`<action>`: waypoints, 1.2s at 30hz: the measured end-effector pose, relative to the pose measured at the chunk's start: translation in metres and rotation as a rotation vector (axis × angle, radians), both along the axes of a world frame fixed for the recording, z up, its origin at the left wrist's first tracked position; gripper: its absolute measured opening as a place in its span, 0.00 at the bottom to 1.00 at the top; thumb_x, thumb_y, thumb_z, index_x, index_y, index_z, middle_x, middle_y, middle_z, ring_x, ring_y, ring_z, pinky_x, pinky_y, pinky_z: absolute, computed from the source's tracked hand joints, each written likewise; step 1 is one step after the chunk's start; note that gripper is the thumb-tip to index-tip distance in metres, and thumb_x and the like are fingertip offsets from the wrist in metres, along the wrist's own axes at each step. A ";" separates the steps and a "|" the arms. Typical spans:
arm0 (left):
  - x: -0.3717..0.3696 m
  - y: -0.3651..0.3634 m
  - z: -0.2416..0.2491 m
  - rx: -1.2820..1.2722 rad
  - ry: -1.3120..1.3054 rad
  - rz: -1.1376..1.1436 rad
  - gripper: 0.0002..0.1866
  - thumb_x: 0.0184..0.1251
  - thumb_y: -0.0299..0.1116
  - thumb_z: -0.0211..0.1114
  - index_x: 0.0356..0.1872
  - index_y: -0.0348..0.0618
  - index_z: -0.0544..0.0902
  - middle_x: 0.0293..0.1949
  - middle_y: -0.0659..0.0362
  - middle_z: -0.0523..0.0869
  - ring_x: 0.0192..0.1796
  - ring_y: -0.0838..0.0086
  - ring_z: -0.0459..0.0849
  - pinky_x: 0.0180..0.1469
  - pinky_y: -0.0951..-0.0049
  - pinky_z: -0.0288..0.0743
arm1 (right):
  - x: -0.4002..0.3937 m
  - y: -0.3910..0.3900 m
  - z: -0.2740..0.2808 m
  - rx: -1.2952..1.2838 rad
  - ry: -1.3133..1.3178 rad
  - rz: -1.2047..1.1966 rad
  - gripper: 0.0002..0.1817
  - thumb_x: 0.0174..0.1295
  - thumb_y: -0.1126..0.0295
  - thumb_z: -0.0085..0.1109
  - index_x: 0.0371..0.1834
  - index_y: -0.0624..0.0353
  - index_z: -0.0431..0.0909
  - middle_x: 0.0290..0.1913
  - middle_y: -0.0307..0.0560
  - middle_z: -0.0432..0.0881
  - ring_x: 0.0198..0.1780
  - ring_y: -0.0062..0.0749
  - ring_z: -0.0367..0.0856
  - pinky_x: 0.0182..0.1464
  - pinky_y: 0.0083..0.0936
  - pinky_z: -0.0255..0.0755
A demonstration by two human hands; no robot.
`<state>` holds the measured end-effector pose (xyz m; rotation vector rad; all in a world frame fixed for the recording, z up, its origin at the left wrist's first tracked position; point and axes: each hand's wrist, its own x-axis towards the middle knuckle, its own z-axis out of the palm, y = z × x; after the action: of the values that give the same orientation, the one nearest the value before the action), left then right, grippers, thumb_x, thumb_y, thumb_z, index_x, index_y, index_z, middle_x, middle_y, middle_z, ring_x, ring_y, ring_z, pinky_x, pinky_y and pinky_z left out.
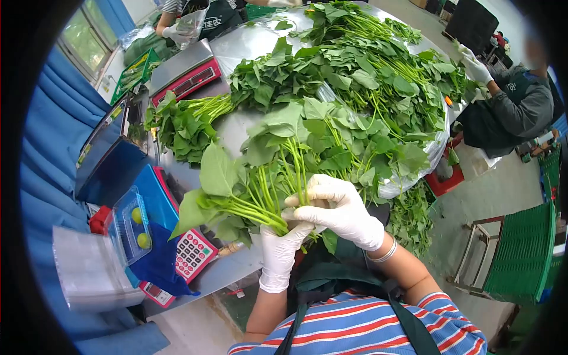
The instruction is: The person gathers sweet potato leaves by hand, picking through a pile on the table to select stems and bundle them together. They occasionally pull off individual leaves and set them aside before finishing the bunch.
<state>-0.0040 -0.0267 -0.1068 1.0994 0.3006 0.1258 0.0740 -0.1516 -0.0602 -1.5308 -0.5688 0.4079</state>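
My left hand (281, 254), in a white glove, is closed around the stems of a bunch of leafy greens (254, 210). The bunch has long pale-green stalks and broad leaves, fanned up and to the left. Close beside it, my gloved right hand (343, 213) has thumb and fingers pinched on upright stems at the bunch's right side. The fingertips are partly hidden by the stalks. Just beyond both hands lies a large heap of the same greens (367, 77) on the metal table (234, 127). A smaller pile of greens (189, 127) rests to the left.
A red-framed scale (186, 77) stands at the back left. Nearer on the left are a scale keypad (192, 254), a clear plastic box (133, 228) and plastic bags (89, 269). Gloved co-workers stand at the far side and at the right (509, 100). Green crates (520, 254) are at right.
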 end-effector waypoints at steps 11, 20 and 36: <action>0.000 -0.014 0.001 0.022 -0.010 0.089 0.07 0.53 0.24 0.68 0.33 0.39 0.81 0.35 0.64 0.81 0.35 0.81 0.78 0.37 0.81 0.71 | -0.003 -0.006 -0.012 0.043 -0.380 -0.173 0.08 0.48 0.72 0.67 0.29 0.62 0.78 0.28 0.41 0.75 0.23 0.22 0.71 0.25 0.17 0.64; -0.001 -0.015 -0.002 0.005 0.056 0.116 0.06 0.52 0.24 0.68 0.30 0.37 0.80 0.30 0.64 0.79 0.31 0.81 0.76 0.35 0.81 0.70 | -0.006 -0.010 -0.013 0.050 -0.350 -0.197 0.09 0.47 0.71 0.68 0.27 0.62 0.76 0.28 0.41 0.74 0.24 0.22 0.71 0.26 0.17 0.64; 0.000 -0.012 0.002 0.157 -0.206 -0.001 0.08 0.47 0.21 0.70 0.29 0.39 0.81 0.29 0.65 0.77 0.27 0.84 0.69 0.29 0.85 0.62 | -0.009 -0.019 -0.032 0.286 -0.177 -0.106 0.07 0.49 0.75 0.64 0.29 0.61 0.76 0.32 0.40 0.73 0.31 0.22 0.69 0.33 0.18 0.64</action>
<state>-0.0037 -0.0384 -0.1051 1.2310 0.1065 0.2641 0.0647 -0.1704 -0.0920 -1.3209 -0.6509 0.1037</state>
